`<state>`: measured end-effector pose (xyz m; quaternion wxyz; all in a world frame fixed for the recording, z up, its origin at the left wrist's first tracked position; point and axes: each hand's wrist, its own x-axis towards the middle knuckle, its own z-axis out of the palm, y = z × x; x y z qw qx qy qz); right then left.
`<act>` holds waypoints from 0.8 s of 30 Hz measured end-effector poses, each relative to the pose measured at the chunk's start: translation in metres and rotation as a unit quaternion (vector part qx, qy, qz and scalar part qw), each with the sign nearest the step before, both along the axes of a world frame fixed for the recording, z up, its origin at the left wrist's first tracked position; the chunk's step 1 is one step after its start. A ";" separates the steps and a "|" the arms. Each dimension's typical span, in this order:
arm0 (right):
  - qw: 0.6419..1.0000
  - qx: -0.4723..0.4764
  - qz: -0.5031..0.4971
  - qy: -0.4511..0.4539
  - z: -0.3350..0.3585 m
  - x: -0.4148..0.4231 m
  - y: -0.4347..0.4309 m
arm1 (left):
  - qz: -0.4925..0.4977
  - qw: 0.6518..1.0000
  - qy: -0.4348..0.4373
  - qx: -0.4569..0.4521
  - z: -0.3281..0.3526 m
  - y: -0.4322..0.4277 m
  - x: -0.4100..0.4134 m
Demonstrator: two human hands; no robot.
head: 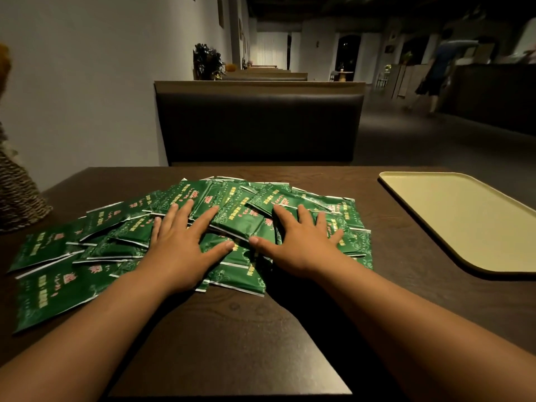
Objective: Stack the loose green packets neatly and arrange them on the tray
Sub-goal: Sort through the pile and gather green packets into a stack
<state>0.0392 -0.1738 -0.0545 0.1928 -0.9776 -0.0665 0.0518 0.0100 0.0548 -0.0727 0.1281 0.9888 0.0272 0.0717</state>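
Both hands lie flat, fingers spread, holding nothing: my left hand [177, 250] and right hand [301, 242] press on the green packets [240, 224] scattered mid-table. I should scoop them together, square the edges, then carry stacks right to the tray [464, 221].

Two hands [240, 250], one tray [452, 216], one surface [232, 338], and a heap of green packets [240, 224] (too overlapped to count exactly).
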 end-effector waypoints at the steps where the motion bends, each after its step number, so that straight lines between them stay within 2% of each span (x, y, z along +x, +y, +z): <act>1: 1.000 0.006 0.006 0.006 0.003 0.001 -0.001 | -0.001 1.000 0.010 0.000 0.003 0.003 0.002; 3: 0.999 0.029 0.014 -0.010 0.011 0.006 -0.010 | 0.008 1.000 0.009 -0.010 0.012 0.003 0.006; 6: 0.993 0.059 -0.014 -0.102 0.022 0.020 -0.038 | 0.034 0.996 -0.068 -0.050 0.030 -0.019 0.011; 8: 0.987 0.076 -0.029 -0.137 0.024 0.034 -0.061 | 0.007 0.993 -0.100 -0.063 0.041 -0.051 0.015; 12: 0.995 0.057 -0.004 -0.076 0.018 0.057 -0.091 | -0.054 0.996 -0.065 -0.034 0.048 -0.112 0.034; 15: 0.994 0.074 0.062 -0.055 0.009 0.064 -0.095 | -0.037 0.999 -0.005 0.024 0.048 -0.129 0.048; 17: 0.990 0.103 0.084 -0.054 0.004 0.063 -0.095 | -0.026 0.999 -0.003 0.035 0.043 -0.130 0.051; 24: 0.979 0.160 0.113 -0.062 0.008 0.059 -0.104 | -0.033 0.992 -0.047 -0.116 0.031 -0.121 0.043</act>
